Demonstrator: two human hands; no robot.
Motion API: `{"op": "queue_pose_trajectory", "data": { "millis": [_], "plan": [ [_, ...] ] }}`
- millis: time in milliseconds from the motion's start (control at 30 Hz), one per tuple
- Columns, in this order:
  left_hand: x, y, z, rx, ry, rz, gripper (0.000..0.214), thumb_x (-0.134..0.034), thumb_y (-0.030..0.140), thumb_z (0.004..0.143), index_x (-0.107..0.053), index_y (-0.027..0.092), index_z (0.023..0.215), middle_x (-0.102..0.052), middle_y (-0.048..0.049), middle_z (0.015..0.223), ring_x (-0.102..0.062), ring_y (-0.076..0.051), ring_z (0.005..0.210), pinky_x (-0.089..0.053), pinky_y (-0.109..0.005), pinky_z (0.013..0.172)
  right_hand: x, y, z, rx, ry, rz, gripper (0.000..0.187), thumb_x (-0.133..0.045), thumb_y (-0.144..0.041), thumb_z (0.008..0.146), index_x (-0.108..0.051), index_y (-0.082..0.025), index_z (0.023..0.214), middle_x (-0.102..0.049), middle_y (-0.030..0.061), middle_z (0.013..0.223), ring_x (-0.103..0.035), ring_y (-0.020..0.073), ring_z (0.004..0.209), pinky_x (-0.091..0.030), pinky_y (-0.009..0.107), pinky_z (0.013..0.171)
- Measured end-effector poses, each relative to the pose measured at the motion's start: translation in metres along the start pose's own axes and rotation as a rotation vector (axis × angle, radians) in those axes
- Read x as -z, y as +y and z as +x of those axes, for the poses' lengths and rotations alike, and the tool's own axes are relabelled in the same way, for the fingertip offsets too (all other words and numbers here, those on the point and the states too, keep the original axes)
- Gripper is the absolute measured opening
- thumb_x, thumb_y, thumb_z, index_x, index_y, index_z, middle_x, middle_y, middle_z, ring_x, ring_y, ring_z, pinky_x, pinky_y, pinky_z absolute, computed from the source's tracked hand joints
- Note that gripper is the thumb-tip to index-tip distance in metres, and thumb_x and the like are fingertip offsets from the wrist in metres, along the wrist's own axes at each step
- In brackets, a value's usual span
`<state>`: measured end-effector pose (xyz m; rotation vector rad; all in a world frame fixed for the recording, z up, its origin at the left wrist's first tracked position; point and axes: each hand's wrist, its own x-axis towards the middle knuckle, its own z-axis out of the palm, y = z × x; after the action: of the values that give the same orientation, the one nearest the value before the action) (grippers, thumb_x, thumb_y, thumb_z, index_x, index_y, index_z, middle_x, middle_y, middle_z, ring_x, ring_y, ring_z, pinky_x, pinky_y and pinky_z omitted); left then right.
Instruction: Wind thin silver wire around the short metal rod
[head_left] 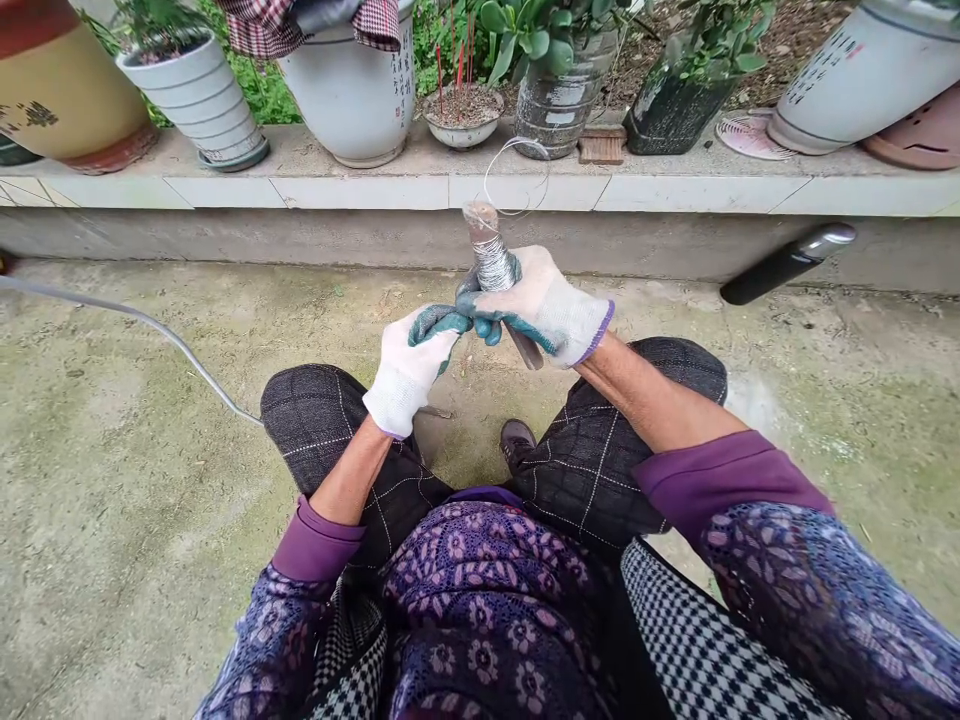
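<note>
In the head view my right hand (536, 290), in a white work glove with a green coated palm, is wrapped round a stick (482, 215). Silvery wire (495, 265) is wound in many turns about its upper part, and the stick's lower end shows below my palm. A loose loop of wire (517, 212) curls up beyond the top. My left hand (420, 350), gloved alike, is closed with its fingertips against my right fingers. What it pinches, if anything, is hidden. Just below it a thin dark piece (436, 412) shows; I cannot tell whether it is held.
Ahead runs a low tiled ledge (360, 192) bearing potted plants, a bowl of incense sticks (465, 115) and a brush (601, 145). A black cylinder with a shiny end (787, 262) leans at the right. A grey hose (150, 322) crosses the concrete floor at the left.
</note>
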<state>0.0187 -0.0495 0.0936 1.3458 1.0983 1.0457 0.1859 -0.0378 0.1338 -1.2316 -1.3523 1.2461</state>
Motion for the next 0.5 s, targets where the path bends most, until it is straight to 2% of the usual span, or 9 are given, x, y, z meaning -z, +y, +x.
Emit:
{"op": "queue_pose_trajectory", "data": {
  "millis": [100,200,367,500],
  "plan": [
    [0.006,0.006,-0.002,0.123,-0.165,-0.079,0.024,-0.063,0.033,0.081,-0.072,0.014,0.092,-0.054,0.0039,0.05,-0.042,-0.007,0.038,-0.029,-0.018,0.037,0.004,0.001,0.003,0.036,0.089,-0.017,0.02,-0.08,-0.025,0.07,-0.06,-0.02,0.073,-0.061,-0.0015,0.057,-0.061,0.0139,0.051,-0.054,0.024,0.045],
    [0.009,0.009,-0.002,0.175,-0.285,-0.15,0.032,-0.065,0.036,0.08,-0.072,0.012,0.1,-0.061,0.0008,0.055,-0.049,-0.008,0.039,-0.03,-0.017,0.036,0.008,-0.002,0.004,0.069,0.141,-0.016,0.021,-0.079,-0.027,0.072,-0.059,-0.021,0.073,-0.063,-0.0015,0.06,-0.063,0.0148,0.054,-0.055,0.025,0.046],
    [0.009,0.006,-0.003,0.179,-0.362,-0.228,0.051,-0.067,0.033,0.077,-0.067,0.009,0.122,-0.07,-0.0028,0.064,-0.058,-0.011,0.044,-0.037,-0.017,0.038,0.011,-0.01,0.003,0.05,0.17,-0.015,0.02,-0.078,-0.018,0.073,-0.059,-0.021,0.067,-0.064,0.0009,0.061,-0.061,0.0136,0.05,-0.054,0.027,0.044],
    [0.008,0.004,-0.005,0.127,-0.345,-0.177,0.068,-0.07,0.027,0.073,-0.06,0.008,0.137,-0.075,-0.0058,0.075,-0.064,-0.013,0.051,-0.044,-0.019,0.042,0.011,-0.015,0.0,0.074,0.178,0.018,0.024,-0.08,-0.016,0.074,-0.058,-0.021,0.065,-0.061,-0.0002,0.059,-0.056,0.0101,0.046,-0.05,0.023,0.04]
  ]
}}
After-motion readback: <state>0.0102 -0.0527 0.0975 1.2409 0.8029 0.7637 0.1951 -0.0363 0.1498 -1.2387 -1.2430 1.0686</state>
